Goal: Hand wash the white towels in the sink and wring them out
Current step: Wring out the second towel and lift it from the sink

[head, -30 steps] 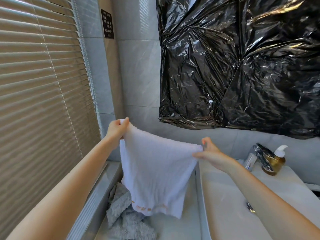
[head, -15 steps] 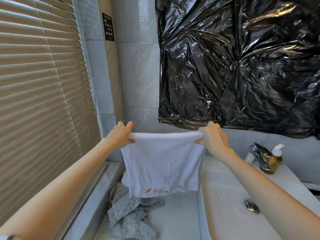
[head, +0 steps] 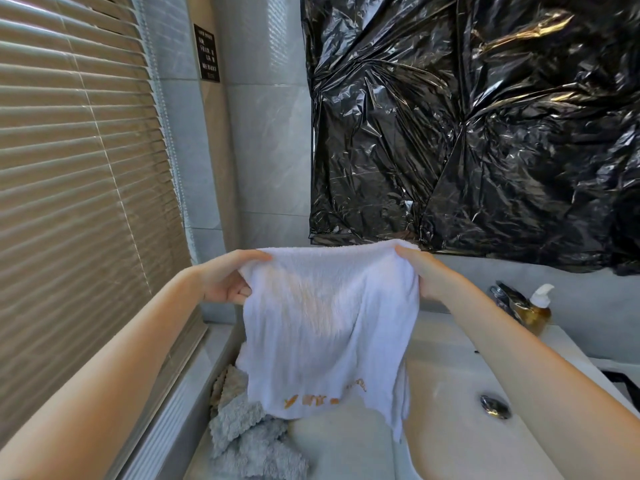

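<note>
A white towel with orange lettering near its lower hem hangs spread in front of me, above the counter left of the sink. My left hand grips its upper left corner. At the upper right corner my right hand holds the edge, fingers curled round the cloth. The white sink basin lies to the right, its metal drain visible. The towel's lower right edge hangs over the basin's left rim.
A grey fluffy cloth lies crumpled on the counter below the towel. A chrome faucet and a gold soap pump bottle stand behind the sink. Black plastic sheeting covers the wall; slatted blinds fill the left.
The towel, folded short half a second ago, now hangs longer and looser. Both hands have shifted their grip along its top edge, and the view has come closer.
</note>
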A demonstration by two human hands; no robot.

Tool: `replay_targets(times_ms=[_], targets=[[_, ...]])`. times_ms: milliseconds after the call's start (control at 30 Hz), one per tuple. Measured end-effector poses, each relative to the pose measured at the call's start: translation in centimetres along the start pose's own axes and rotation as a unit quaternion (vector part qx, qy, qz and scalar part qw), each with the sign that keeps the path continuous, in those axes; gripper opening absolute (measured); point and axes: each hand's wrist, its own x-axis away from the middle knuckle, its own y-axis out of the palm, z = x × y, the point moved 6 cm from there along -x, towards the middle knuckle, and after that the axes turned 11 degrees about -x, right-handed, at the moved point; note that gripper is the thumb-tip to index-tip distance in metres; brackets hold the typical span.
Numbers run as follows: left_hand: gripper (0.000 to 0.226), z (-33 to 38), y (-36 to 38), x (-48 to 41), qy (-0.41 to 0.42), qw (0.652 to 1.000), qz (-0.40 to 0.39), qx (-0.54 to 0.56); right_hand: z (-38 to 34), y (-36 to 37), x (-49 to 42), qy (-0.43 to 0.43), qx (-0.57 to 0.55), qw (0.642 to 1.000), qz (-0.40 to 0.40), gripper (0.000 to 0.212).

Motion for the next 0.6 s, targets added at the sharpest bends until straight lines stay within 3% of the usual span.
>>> replay_targets(times_ms=[100,200,333,433,500,567,600], targets=[[0.02,0.3,1.5,-0.6,0.004,0.997,0.049,0.062,-0.2,2.9,1.7,-0.015,-0.037,0.997,-0.065,0.021],[0.02,2.5,5.4,-1.5,0.07,0.993,0.029,0.087,1.2,7.3,4.6,-0.032,0.019,0.985,-0.168,0.012],[0.056,5.1,8.5,-1.0,0.137,0.99,0.006,0.025,2.0,9.2,7.3,-0.114,0.139,0.953,-0.245,0.037],[0.071,5.7,8.6,-0.2,0.162,0.984,-0.013,-0.073,1.4,7.6,7.2,-0.167,0.111,0.96,-0.193,0.041],[0.054,6.4,7.2,0.3,0.22,0.969,0.073,-0.086,0.6,6.6,6.9,-0.204,0.079,0.966,-0.136,0.029],[0.034,5.9,4.8,0.0,0.272,0.943,0.187,-0.052,-0.5,5.8,6.2,-0.225,0.039,0.969,-0.094,0.033],[0.044,4.7,4.1,-0.4,0.271,0.94,0.201,-0.049,-1.3,5.7,6.1,-0.223,0.022,0.97,-0.097,0.04]])
